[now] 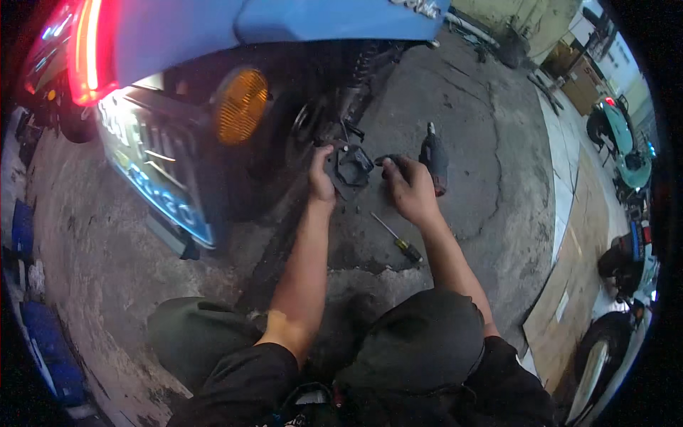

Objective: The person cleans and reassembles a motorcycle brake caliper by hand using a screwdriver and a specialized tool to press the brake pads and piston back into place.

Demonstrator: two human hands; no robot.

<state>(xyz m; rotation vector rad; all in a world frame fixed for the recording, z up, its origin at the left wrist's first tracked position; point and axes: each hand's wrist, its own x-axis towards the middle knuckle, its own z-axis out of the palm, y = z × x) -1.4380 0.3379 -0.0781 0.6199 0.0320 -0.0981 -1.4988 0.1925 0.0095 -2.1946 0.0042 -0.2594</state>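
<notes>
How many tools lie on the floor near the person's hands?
2: a power tool just beyond the right hand, and a screwdriver below that hand in the picture. More may be hidden.

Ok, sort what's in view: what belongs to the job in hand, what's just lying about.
Likely in the job:
black part, in the left hand
blue vehicle, alongside
power tool and screwdriver, on the floor nearby

Likely just about:
brown sheet
cardboard box
teal two-wheeler, off to the right

Through the head camera I see a motorbike workshop: a blue-bodied scooter point(334, 20), a turquoise scooter point(633, 160), and a black-and-red power tool point(432, 158) and slim yellow-and-black screwdriver point(408, 249) on cracked grey concrete point(473, 206).
</notes>
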